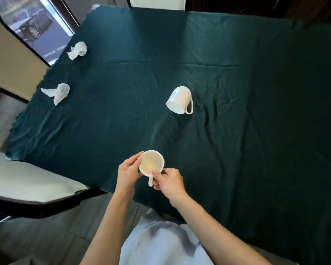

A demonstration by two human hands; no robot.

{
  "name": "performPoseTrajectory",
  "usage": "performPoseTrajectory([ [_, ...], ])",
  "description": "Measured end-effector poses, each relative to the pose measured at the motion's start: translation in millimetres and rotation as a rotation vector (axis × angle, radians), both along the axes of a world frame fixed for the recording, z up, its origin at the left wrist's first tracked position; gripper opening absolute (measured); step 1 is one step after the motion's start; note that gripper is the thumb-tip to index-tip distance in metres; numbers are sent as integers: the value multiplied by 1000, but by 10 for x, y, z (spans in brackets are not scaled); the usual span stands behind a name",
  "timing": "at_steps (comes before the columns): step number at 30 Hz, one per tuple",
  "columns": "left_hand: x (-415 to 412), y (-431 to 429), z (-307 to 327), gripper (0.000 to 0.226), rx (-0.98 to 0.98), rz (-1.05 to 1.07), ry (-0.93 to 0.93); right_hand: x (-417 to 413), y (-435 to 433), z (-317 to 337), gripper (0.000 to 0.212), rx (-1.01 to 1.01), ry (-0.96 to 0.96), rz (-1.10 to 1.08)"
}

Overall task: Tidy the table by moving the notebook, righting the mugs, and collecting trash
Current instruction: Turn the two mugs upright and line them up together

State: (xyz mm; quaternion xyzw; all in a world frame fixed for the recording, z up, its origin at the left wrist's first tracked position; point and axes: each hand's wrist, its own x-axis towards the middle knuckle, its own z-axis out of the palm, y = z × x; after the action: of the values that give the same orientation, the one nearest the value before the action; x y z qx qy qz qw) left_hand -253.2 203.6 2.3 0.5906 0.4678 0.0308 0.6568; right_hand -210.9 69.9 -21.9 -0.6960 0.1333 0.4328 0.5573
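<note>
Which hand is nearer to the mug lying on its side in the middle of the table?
Right, though narrowly. The right hand sits at the near mug's handle, below and slightly left of the tipped mug. The left hand grips the near mug's other side, farther left. Neither touches it.

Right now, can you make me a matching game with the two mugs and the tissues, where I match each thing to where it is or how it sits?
Things:
1. Near mug
2. Far mug
3. Tissues
4. Cloth

States:
A. Crumpled, along the table's left edge
B. Lying on its side, untouched
C. Dark green, covering the table
D. Mouth up, held between the left hand and right hand

Pairs: 1-D, 2-B, 3-A, 4-C
</note>
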Motion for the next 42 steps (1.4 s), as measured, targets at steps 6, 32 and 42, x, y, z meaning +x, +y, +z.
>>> performPoseTrajectory([
  [6, -191, 403, 17, 25, 1, -41, 5, -234, 437, 31, 20, 6, 27, -48],
  [32, -53, 903, -59, 18, -14, -219, 68, -312, 644, 28, 60, -223, 57, -166],
  [42, 1310, 776, 93, 40, 68, -343, 42, 1270, 317, 107, 61, -461, -466, 103],
])
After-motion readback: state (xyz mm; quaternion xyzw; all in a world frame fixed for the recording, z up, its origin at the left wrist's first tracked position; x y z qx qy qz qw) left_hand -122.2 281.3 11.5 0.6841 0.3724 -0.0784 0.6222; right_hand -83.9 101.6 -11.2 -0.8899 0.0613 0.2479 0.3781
